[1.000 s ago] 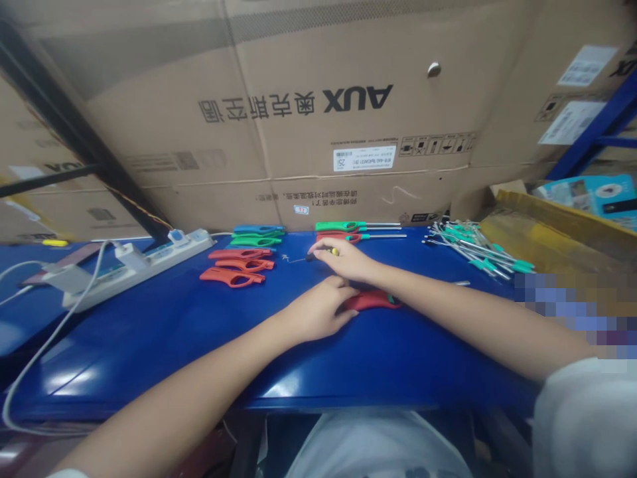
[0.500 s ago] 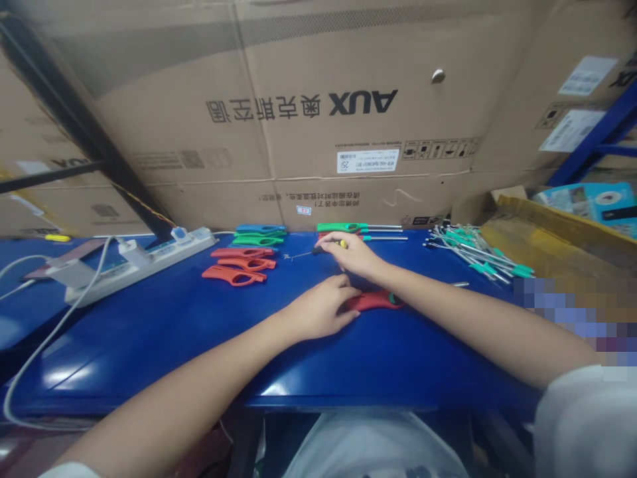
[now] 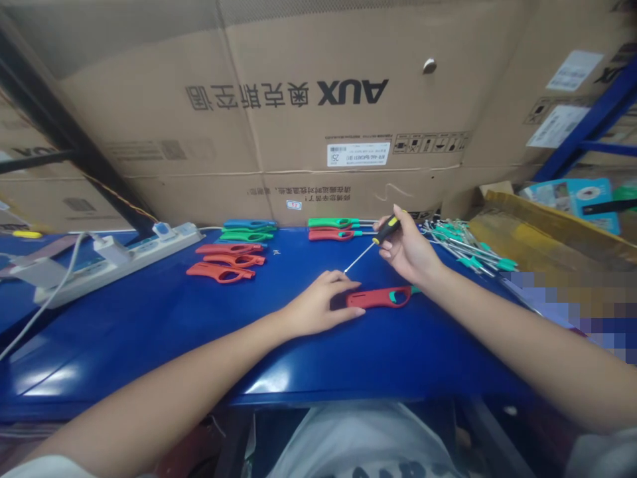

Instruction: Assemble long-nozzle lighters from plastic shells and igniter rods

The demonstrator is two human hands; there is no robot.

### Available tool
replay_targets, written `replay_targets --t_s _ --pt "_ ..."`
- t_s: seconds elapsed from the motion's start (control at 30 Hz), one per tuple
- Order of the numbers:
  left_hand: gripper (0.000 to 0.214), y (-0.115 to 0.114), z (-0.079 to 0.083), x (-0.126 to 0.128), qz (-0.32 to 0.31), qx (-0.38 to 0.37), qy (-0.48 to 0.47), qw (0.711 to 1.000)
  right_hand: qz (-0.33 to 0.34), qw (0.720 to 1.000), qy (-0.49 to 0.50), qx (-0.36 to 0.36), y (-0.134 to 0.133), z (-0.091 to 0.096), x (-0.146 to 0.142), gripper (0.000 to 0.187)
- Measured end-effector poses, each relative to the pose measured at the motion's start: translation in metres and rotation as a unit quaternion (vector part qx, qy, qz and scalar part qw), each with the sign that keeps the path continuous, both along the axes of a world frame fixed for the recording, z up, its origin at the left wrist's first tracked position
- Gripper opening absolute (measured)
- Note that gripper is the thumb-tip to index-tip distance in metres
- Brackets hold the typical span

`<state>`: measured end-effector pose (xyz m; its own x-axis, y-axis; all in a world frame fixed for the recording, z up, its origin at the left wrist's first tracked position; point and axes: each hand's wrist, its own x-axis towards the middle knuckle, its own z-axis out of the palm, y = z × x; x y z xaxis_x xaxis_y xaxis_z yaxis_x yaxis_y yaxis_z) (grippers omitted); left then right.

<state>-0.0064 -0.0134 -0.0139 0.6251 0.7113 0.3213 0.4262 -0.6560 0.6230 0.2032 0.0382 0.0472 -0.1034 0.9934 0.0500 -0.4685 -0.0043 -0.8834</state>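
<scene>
My right hand (image 3: 411, 249) grips a black and yellow screwdriver (image 3: 387, 229), its thin shaft slanting down to the left. The screwdriver's tip reaches the knuckles of my left hand (image 3: 323, 302); whether it touches anything there I cannot tell. Between the thumb and fingers of that left hand is the butt end of a red lighter (image 3: 381, 298), the long-nosed kind, lying flat on the blue table. A green trigger shows in the lighter's finger hole. Its nose end is hidden behind my right forearm.
Left of my hands lie orange-red lighter handles (image 3: 226, 271), with green and blue handles (image 3: 249, 229) behind. Two lighters with metal rods (image 3: 331, 234) lie at the back. Loose rods (image 3: 465, 242) are piled right, beside a taped carton (image 3: 542, 229). A power strip (image 3: 119, 262) stands left.
My right hand has moved right and toward me, raising the screwdriver with its tip now by my left hand. My left hand stays at the red lighter. The view has shifted slightly.
</scene>
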Motion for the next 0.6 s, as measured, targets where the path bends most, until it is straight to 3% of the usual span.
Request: replay_targets --t_s 0.1,0.27,0.6 --pt "0.055 -0.002 0.004 0.002 0.038 -0.034 -0.056 0.997 0.013 1.000 -0.003 -0.002 -0.005 -0.007 0.007 0.047" --pt "0.038 -0.007 0.012 0.006 0.081 -0.094 -0.172 0.977 -0.009 1.000 -0.004 -0.019 -0.010 -0.010 0.006 0.050" --pt "0.011 -0.010 0.019 0.006 0.092 -0.017 -0.188 0.978 -0.014 1.000 -0.004 -0.019 -0.012 -0.008 0.006 0.050"
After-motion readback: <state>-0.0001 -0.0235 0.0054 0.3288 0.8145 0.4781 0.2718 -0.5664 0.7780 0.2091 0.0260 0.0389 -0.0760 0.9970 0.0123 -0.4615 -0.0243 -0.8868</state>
